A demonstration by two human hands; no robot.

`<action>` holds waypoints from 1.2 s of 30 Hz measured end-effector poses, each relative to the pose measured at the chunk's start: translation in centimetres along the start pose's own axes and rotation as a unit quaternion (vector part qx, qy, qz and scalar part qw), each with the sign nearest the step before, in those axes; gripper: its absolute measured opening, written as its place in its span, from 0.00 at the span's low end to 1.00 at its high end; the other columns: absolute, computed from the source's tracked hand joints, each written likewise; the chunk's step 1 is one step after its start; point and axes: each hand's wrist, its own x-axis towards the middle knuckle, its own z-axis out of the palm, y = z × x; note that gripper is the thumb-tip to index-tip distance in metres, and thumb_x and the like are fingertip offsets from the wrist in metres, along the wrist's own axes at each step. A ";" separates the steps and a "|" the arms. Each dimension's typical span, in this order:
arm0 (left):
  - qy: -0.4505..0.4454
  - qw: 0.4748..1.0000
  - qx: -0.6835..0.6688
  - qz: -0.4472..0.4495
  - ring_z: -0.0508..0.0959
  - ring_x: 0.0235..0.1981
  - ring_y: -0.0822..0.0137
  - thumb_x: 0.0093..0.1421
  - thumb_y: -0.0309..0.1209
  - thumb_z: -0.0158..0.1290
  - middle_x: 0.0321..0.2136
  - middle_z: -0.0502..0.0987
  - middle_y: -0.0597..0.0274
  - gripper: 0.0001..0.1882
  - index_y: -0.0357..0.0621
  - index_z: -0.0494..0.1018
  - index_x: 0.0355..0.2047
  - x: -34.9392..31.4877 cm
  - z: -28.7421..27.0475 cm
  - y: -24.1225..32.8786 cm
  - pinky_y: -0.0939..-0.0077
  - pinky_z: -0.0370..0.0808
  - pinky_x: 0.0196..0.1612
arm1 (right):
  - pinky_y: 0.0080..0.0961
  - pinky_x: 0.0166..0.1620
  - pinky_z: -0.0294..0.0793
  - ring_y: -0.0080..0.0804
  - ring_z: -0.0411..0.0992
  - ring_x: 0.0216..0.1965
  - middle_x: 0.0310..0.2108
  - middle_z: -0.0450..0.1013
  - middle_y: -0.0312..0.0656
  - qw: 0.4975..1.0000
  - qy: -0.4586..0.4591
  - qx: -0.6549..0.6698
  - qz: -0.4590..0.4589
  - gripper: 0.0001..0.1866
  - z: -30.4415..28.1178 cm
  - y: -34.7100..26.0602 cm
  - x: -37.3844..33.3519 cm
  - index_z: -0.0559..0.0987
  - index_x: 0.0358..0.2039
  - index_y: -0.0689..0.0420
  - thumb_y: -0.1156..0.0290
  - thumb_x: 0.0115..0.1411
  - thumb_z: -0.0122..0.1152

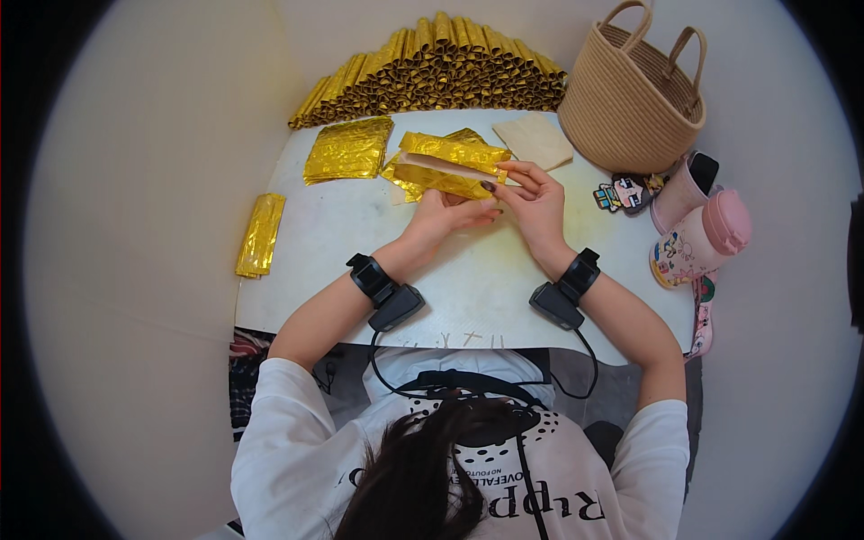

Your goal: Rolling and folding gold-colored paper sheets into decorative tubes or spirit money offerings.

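Observation:
Over the white table, a gold foil paper (454, 185) is held between my two hands. It is curled lengthwise, and its pale inner side shows along the opening. My left hand (438, 220) grips its lower edge, with the thumb reaching to the right. At the right end, my right hand (537, 200) pinches the paper between thumb and fingers. Behind it lie more gold foil sheets, partly covered. A neat stack of gold foil sheets (346, 150) lies to the left of the held paper, and some beige paper sheets (538, 140) lie to its right.
Gold foil rolls (432, 79) are heaped against the back wall. A flat gold bundle (260, 236) rests at the table's left edge. On the right stand a woven basket (598, 112), a pink holder (670, 209) with a phone, a pink-lidded bottle (688, 250) and a cartoon figure (619, 193).

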 end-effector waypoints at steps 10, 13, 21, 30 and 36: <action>0.201 0.975 0.033 0.086 0.80 0.36 0.66 0.67 0.44 0.44 0.39 0.75 0.55 0.22 0.39 0.64 0.51 1.3 -3.5 1.6 0.79 0.80 0.27 | 0.13 0.37 0.76 0.23 0.77 0.35 0.39 0.77 0.41 1.000 -0.008 -0.002 0.006 0.15 -0.2 -0.2 -0.1 0.75 0.42 0.64 0.83 0.52 0.64; 0.204 0.969 0.042 0.133 0.79 0.32 0.69 0.67 0.42 0.44 0.36 0.75 0.58 0.19 0.43 0.62 0.52 1.7 -3.5 1.1 0.78 0.81 0.27 | 0.14 0.36 0.76 0.23 0.78 0.35 0.39 0.77 0.42 1.000 -0.009 -0.003 0.013 0.15 -0.2 -0.3 -0.2 0.75 0.42 0.64 0.83 0.52 0.64; 0.211 0.961 0.030 0.174 0.77 0.26 0.76 0.66 0.35 0.48 0.28 0.75 0.64 0.11 0.48 0.59 0.44 1.7 -4.4 0.6 0.82 0.76 0.26 | 0.13 0.36 0.76 0.23 0.78 0.34 0.37 0.77 0.43 1.000 -0.014 0.013 -0.003 0.15 -0.3 -0.2 -0.3 0.75 0.42 0.65 0.83 0.53 0.63; 0.189 0.966 0.049 0.170 0.76 0.27 0.78 0.63 0.28 0.52 0.34 0.79 0.61 0.09 0.44 0.66 0.42 2.1 -5.4 0.7 0.82 0.75 0.28 | 0.15 0.40 0.77 0.26 0.77 0.38 0.45 0.74 0.46 0.999 -0.046 0.023 0.003 0.20 -0.7 -0.2 -0.2 0.73 0.47 0.65 0.86 0.51 0.62; 0.195 0.972 0.071 0.109 0.77 0.35 0.79 0.62 0.30 0.52 0.40 0.79 0.62 0.13 0.41 0.73 0.46 1.7 -4.4 2.3 0.85 0.76 0.35 | 0.16 0.41 0.78 0.27 0.77 0.39 0.47 0.73 0.46 0.999 -0.049 -0.006 0.010 0.23 -1.6 -0.9 0.0 0.71 0.49 0.64 0.87 0.51 0.61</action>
